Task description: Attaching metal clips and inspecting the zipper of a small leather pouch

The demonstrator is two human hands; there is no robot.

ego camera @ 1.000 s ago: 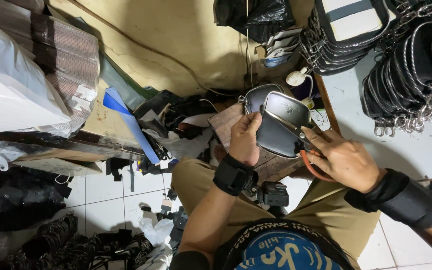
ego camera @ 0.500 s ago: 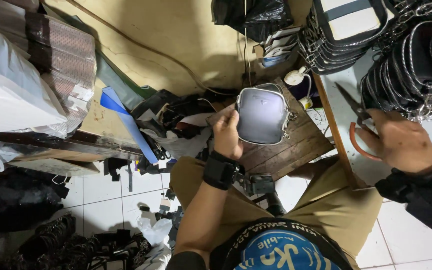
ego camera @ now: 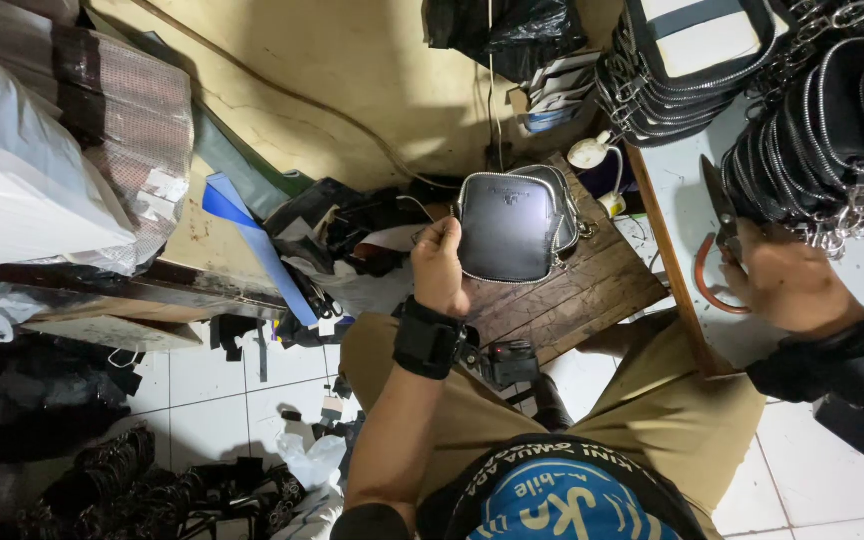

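The left hand (ego camera: 440, 268) had its grip closed on the left edge of a small black leather pouch with a silver zip (ego camera: 508, 228), held upright above a dark wooden plank tabletop (ego camera: 592, 290); it looked light and soft-sided, best held by its firmer zipped rim. The right hand (ego camera: 787, 280) was wrapped round orange-handled scissors (ego camera: 717, 235), resting on a white surface (ego camera: 682, 180) beside rows of finished black bags (ego camera: 842, 120) in a cramped, cluttered room with a white tiled floor (ego camera: 222, 390)

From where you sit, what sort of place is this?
Probably a small bag-making workshop. The left hand holds a small black zippered leather pouch, the right hand rests orange-handled scissors on the table, and rows of finished black zippered bags lie stacked alongside.
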